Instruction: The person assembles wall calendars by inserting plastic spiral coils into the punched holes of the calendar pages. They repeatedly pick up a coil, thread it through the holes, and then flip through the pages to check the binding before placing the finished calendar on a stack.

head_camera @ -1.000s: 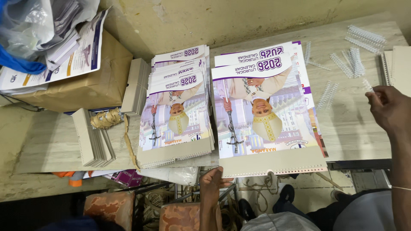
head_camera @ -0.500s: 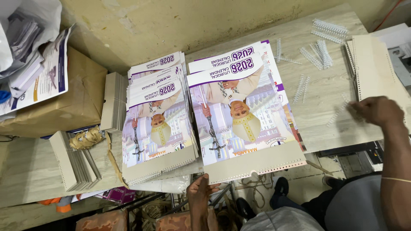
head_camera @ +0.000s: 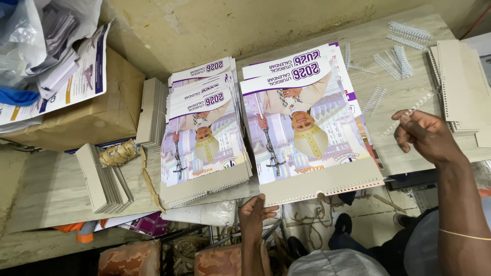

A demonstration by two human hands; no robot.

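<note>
A long wooden bench (head_camera: pixel 317 38) runs against a stained wall, and most of it is taken up by two stacks of printed calendars. The larger stack (head_camera: pixel 307 128) sits near the middle of the bench and hangs slightly over the near edge, its grey punched backing board showing along that edge. The smaller stack (head_camera: pixel 204 138) lies just to its left, touching it. Beyond that, toward the left end, a brown cardboard box (head_camera: pixel 97 112) carries loose leaflets and a plastic bag, with bundles of grey board strips (head_camera: pixel 102 181) near the front left.

At the right end of the bench lies a pile of punched grey boards (head_camera: pixel 460 84). Between it and the larger stack, white plastic binding combs (head_camera: pixel 396 59) are scattered across the far right corner.

The person's right hand (head_camera: pixel 427 135) hovers over the bench near its front edge, between the larger stack and the board pile. Its fingers are pinched narrow on the end of one white binding comb (head_camera: pixel 409 112), which slants up and away toward the boards.

The left hand (head_camera: pixel 255 214) comes up from below the near edge, its fingers loosely spread and resting against the lower left corner of the larger stack's backing board; whether it grips the board I cannot tell.
</note>
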